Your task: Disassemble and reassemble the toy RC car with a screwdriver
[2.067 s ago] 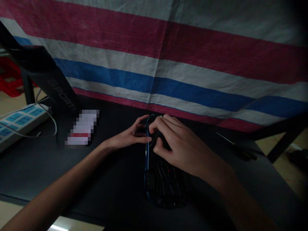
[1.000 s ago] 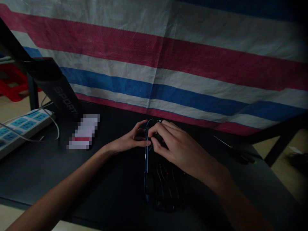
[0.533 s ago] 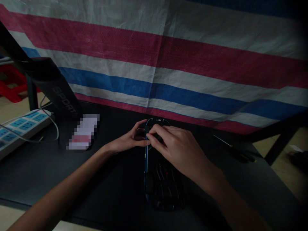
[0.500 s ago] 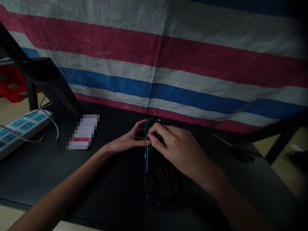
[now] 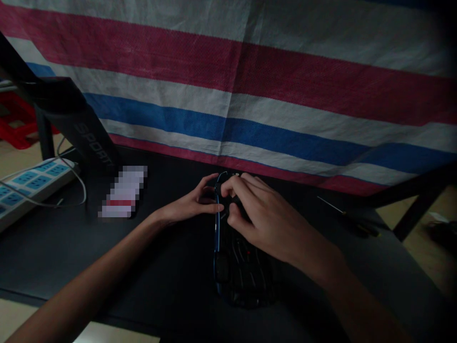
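A dark toy car [image 5: 239, 274] with a blue edge lies underside up on the black tabletop, its far end toward the striped sheet. My left hand [image 5: 194, 202] grips its left side near the far wheel, thumb and fingers on either side of that wheel. Over the far half of the car hovers my right hand [image 5: 260, 205], forefinger bent and thumb apart from it, with nothing visible between them. That hand hides much of the far underside and the right far wheel.
A screwdriver [image 5: 352, 217] lies to the right on the black table [image 5: 171, 267]. At left are a pixelated phone-like slab [image 5: 124, 190], a power strip [image 5: 37, 183] with a cable, and a dark "SPORT" padded post [image 5: 84, 128]. A striped sheet [image 5: 228, 95] hangs behind.
My right thumb and forefinger have parted from their pinch near the left far wheel, and the hand has drawn slightly right. My left hand keeps its grip on the toy car.
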`<state>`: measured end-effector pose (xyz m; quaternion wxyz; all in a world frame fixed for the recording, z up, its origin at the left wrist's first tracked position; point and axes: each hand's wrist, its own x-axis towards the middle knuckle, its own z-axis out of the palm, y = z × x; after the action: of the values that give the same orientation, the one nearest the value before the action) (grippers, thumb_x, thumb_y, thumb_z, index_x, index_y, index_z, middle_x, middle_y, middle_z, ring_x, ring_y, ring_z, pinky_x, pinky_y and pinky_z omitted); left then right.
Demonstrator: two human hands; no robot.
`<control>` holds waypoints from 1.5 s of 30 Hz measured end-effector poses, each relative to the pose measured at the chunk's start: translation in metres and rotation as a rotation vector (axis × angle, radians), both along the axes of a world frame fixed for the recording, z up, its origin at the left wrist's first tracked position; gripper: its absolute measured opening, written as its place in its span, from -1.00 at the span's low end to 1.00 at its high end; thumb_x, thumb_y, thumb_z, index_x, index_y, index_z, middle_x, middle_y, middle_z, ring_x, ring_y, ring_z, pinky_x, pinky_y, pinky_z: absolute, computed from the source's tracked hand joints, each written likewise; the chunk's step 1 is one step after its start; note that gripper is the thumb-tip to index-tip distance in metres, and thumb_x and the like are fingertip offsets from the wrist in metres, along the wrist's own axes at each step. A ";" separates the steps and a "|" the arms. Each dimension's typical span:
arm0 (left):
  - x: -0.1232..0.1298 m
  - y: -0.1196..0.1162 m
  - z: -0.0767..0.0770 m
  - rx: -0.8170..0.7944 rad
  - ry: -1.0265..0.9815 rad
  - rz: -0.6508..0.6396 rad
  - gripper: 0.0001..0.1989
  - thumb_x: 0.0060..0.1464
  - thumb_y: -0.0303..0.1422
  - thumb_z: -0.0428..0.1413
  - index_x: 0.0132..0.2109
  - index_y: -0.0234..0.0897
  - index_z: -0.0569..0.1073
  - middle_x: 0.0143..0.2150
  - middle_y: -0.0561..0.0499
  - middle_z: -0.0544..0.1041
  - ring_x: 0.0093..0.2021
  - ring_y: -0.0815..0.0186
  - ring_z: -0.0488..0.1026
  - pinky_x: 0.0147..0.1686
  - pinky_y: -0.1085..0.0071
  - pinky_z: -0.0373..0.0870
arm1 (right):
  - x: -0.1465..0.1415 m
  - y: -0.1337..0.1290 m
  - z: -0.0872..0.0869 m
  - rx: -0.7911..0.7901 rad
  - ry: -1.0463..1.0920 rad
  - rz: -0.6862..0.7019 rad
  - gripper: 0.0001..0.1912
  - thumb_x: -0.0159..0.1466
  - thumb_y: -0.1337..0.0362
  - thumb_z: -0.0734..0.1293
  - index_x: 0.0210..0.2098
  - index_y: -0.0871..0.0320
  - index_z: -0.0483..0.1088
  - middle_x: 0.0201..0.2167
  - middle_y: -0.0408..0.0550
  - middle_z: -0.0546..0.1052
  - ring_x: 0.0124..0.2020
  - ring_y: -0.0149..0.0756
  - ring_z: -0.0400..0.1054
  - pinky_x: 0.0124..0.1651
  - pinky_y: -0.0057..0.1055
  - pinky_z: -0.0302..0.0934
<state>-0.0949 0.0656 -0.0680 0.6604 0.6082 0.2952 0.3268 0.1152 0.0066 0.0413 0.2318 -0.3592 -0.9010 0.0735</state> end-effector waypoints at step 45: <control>-0.001 0.001 -0.003 -0.170 -0.039 -0.015 -0.10 0.04 -0.24 0.42 0.39 -0.19 0.14 0.28 -0.22 0.40 0.30 -0.01 0.37 0.33 -0.09 0.18 | 0.004 0.013 -0.012 -0.056 0.014 -0.020 -0.86 0.51 0.29 0.20 -0.20 0.09 0.34 -0.36 -0.15 0.50 -0.32 -0.29 0.36 -0.19 -0.27 0.17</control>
<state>-0.0963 0.0665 -0.0713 0.7180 0.5455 0.3043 0.3073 0.1188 0.0192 0.0293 0.2285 -0.3743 -0.8933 0.0989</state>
